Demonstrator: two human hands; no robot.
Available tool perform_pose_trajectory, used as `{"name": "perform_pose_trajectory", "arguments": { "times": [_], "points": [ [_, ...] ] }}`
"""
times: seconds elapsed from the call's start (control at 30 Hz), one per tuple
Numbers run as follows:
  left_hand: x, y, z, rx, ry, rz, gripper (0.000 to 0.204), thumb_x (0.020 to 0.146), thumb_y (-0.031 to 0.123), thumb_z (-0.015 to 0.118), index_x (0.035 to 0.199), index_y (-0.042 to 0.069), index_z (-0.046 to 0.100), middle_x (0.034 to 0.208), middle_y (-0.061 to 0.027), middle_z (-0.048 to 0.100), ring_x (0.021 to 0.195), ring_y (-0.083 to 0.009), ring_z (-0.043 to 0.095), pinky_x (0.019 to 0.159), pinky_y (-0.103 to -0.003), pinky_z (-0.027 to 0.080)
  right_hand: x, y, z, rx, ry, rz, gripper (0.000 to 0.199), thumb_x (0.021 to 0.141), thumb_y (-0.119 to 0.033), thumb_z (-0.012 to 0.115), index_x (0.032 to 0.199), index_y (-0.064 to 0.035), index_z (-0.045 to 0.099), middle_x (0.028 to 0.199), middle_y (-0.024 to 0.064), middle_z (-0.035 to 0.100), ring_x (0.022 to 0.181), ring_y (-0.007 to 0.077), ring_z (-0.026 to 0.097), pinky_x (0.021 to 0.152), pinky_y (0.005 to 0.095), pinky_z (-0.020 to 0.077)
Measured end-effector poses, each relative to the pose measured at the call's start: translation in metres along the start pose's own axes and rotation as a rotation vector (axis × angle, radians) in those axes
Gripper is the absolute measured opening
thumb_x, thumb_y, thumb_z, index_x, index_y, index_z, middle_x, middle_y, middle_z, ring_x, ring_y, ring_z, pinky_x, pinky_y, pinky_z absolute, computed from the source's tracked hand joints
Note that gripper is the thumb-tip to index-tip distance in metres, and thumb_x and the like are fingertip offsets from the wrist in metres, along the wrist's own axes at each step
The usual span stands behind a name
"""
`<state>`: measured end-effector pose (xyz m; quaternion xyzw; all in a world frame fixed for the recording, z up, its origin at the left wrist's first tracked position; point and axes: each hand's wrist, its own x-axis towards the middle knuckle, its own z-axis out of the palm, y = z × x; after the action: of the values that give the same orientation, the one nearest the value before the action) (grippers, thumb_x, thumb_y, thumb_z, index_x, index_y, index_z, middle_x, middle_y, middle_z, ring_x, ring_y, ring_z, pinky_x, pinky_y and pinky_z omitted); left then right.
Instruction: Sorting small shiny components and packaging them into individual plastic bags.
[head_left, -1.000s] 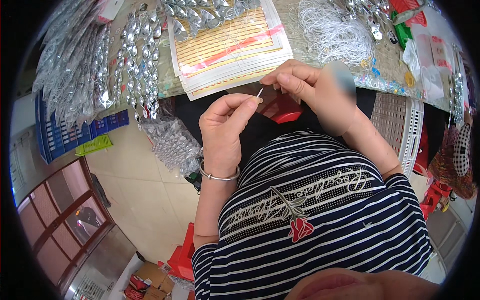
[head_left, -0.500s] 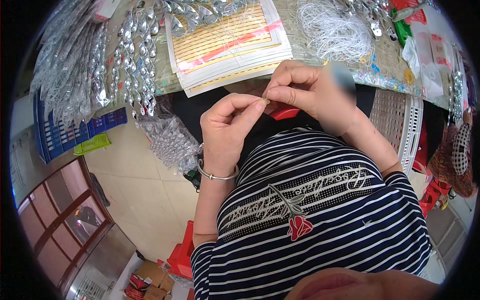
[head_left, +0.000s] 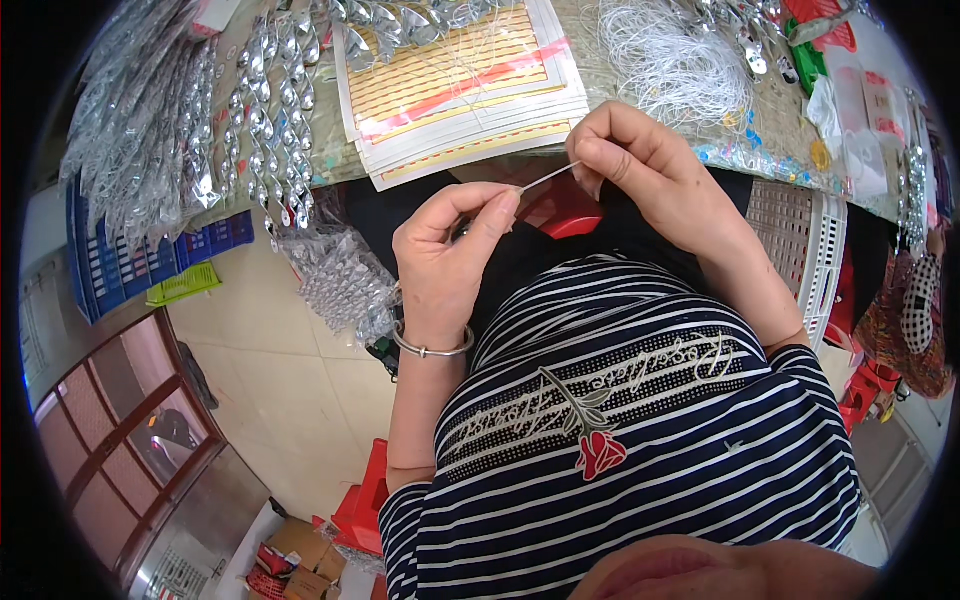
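Observation:
A short, thin whitish string [head_left: 548, 178] stretches straight between my two hands, just off the table's near edge. Its lower end is pinched between thumb and forefinger of my left hand [head_left: 445, 245], which has a metal bangle at the wrist. The thumb and fingers of my right hand [head_left: 655, 180] close on the string's higher end. Just beyond the hands lies a stack of printed paper sheets [head_left: 470, 140], with silver twisted strips [head_left: 400, 30] across its far part. A loose heap of white strings [head_left: 675, 75] rests on the table right of the sheets.
More silver twisted strips [head_left: 270, 110] hang over the table edge [head_left: 335, 150] at left, beside clear-wrapped bundles [head_left: 135, 130]. Below them are a blue crate [head_left: 130, 260] and a bag of silver pieces [head_left: 340, 280]. A white basket [head_left: 825, 250] stands at right. A red stool [head_left: 362, 505] is behind me.
My hands have drawn apart, the right one moving up and to the right. The string between them now shows as a straight length.

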<state>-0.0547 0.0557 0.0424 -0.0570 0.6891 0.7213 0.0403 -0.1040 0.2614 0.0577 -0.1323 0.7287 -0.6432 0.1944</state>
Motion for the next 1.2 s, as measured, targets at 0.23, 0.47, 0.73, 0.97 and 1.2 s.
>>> {"name": "perform_pose_trajectory", "arguments": {
  "times": [0.23, 0.47, 0.73, 0.97, 1.2],
  "points": [
    [0.001, 0.0, 0.009, -0.047, 0.037, -0.04, 0.01, 0.085, 0.001, 0.068, 0.094, -0.003, 0.068, 0.084, -0.0038, 0.067, 0.072, -0.0065, 0.059, 0.067, -0.02, 0.049, 0.0, -0.003, 0.01, 0.363, -0.057, 0.084, 0.013, 0.098, -0.014, 0.051, 0.095, -0.0027, 0.057, 0.094, 0.004, 0.063, 0.079, 0.0074, 0.056, 0.073, 0.0213, 0.0461],
    [0.001, -0.003, 0.005, -0.055, -0.029, 0.008, 0.012, 0.088, 0.006, 0.066, 0.096, -0.003, 0.068, 0.08, -0.0025, 0.066, 0.067, -0.0037, 0.054, 0.061, -0.018, 0.044, 0.006, 0.002, 0.017, -0.389, 0.02, -0.46, 0.006, 0.086, -0.005, 0.063, 0.092, -0.0047, 0.061, 0.103, 0.0087, 0.066, 0.087, 0.0175, 0.061, 0.081, 0.029, 0.0472],
    [0.004, -0.007, 0.006, -0.322, -0.032, -0.147, 0.016, 0.09, 0.009, 0.063, 0.099, -0.004, 0.066, 0.078, -0.0033, 0.063, 0.066, -0.0056, 0.049, 0.06, -0.018, 0.036, 0.008, 0.005, 0.029, -0.626, 0.105, -0.632, 0.019, 0.073, -0.002, 0.07, 0.089, -0.0074, 0.062, 0.105, 0.0034, 0.063, 0.097, 0.0257, 0.054, 0.086, 0.0355, 0.0431],
    [0.002, -0.003, 0.008, -0.255, -0.024, -0.053, 0.013, 0.091, 0.011, 0.064, 0.096, 0.0, 0.068, 0.079, -0.0002, 0.064, 0.069, -0.0029, 0.052, 0.061, -0.017, 0.038, 0.006, -0.004, 0.027, -0.646, 0.119, -0.625, 0.016, 0.075, -0.003, 0.07, 0.089, -0.0074, 0.061, 0.109, 0.0076, 0.057, 0.099, 0.026, 0.051, 0.088, 0.0348, 0.0409],
    [0.002, -0.001, 0.01, -0.127, 0.017, 0.047, 0.011, 0.09, 0.011, 0.066, 0.092, 0.001, 0.067, 0.077, 0.0003, 0.063, 0.068, -0.0033, 0.051, 0.062, -0.018, 0.04, 0.007, 0.001, 0.019, -0.379, 0.045, -0.359, 0.007, 0.09, -0.01, 0.06, 0.089, -0.0033, 0.058, 0.104, 0.0091, 0.051, 0.098, 0.0223, 0.051, 0.087, 0.0307, 0.0414]
  ]
}}
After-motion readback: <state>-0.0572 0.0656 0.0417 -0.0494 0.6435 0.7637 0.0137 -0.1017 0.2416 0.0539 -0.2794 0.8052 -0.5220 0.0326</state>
